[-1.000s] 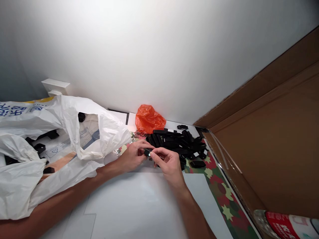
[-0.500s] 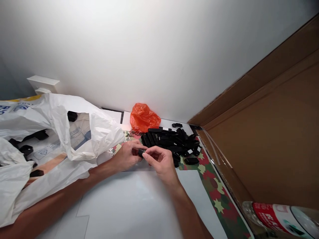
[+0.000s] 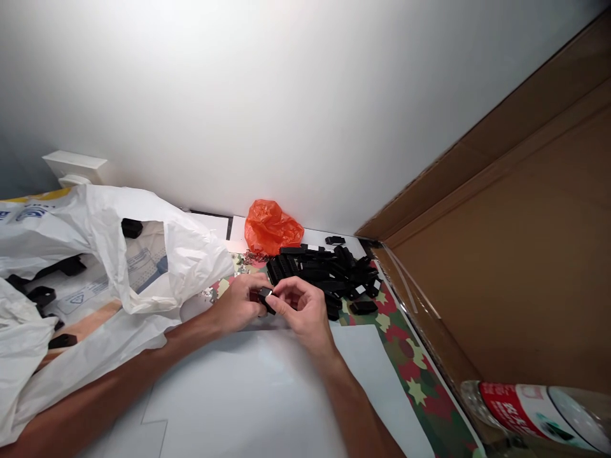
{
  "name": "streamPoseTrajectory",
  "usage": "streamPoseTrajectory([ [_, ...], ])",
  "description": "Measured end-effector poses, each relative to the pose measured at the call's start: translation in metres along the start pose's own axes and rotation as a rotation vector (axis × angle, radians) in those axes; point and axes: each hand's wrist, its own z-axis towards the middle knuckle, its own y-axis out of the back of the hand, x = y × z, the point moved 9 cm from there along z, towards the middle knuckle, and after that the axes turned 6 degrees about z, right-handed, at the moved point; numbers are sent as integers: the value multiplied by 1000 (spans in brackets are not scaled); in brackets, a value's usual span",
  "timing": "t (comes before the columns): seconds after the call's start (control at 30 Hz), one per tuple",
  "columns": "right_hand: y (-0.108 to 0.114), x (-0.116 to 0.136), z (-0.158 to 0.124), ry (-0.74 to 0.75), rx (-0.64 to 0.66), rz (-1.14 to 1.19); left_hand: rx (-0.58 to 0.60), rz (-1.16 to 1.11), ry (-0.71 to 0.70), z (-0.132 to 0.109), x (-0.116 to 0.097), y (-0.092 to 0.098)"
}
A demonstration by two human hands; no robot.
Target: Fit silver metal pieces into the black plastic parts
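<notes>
I pinch a small black rectangular plastic piece (image 3: 265, 298) between the fingertips of my left hand (image 3: 238, 304) and my right hand (image 3: 300, 308), both closed on it, just above the white table sheet (image 3: 267, 388) in the middle of the scene. It looks light, stiff and smooth, so I judge it best held by its short ends, where it is least likely to slip. My fingers cover most of it, and I cannot make out its exact shape or the pale spot on it. Just beyond my right hand lies a heap of similar black plastic parts (image 3: 324, 273) on a camouflage-patterned cloth with stars (image 3: 410, 372). Farther back sits a crumpled orange plastic bag (image 3: 272, 226). A large white plastic bag (image 3: 143, 254) spreads at left, and a brown cardboard box wall (image 3: 525, 254) rises at right.
</notes>
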Motion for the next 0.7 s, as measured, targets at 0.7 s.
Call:
streamPoseTrajectory([
  [0.7,6,4,-2,50,-66,-103,86,-269,19,-3,14,-2],
])
